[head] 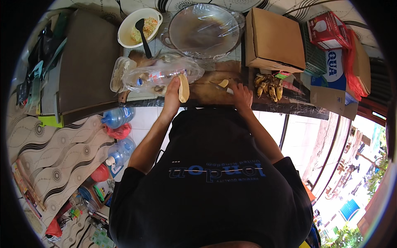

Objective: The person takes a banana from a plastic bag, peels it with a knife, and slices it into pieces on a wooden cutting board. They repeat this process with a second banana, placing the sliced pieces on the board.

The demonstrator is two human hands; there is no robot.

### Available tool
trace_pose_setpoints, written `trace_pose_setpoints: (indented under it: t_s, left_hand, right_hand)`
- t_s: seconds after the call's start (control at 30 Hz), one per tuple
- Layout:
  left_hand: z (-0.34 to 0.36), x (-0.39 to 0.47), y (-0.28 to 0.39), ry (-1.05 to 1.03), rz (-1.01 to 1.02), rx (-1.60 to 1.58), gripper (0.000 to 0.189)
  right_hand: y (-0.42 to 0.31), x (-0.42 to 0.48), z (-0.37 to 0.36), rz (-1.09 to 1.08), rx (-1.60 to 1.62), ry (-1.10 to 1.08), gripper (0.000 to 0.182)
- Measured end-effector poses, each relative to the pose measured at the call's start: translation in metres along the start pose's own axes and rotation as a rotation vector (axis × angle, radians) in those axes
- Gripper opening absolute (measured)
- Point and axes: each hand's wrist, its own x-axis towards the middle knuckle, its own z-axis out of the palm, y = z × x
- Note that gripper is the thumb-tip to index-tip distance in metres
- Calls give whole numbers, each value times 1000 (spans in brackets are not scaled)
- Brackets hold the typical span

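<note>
My left hand point(172, 94) holds a peeled banana point(184, 88) upright between thumb and fingers, above the near edge of the counter. My right hand point(243, 96) is low over the wooden board point(203, 88), at the pale handle of a small knife point(229, 90). Part of the handle is hidden by that hand, so how firmly it is gripped does not show. The blade points left, and a cut piece of banana point(223, 83) lies just beyond it. To the right rests a bunch of small unpeeled bananas point(269, 86) with darkened skins.
Left of the board lies a clear plastic bag point(161, 73) with bottles beside a plastic container point(121, 76). Farther back are a white bowl of shredded vegetables point(139, 31) with a black spoon point(142, 35), a plastic-covered pan point(204, 31) and a cardboard box point(274, 38).
</note>
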Motion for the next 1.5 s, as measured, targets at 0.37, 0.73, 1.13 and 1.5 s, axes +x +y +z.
trace_pose_setpoints:
  t_s: [0.37,0.73,1.13,1.5]
  left_hand:
    - [-2,0,-9,92,-27,88,44]
    - [-13,7,-15,64,-56,81,52]
    - [-19,19,-23,71,-34,152,47]
    - [69,21,48,16,220,-147,36]
  right_hand:
    - [-8,0,-7,202,370,-357,40]
    - [-19,-13,-1,47,297,-64,30]
    - [-22,-17,-30,107,415,-47,19]
    - [-52,-4,-171,68,1014,21,25]
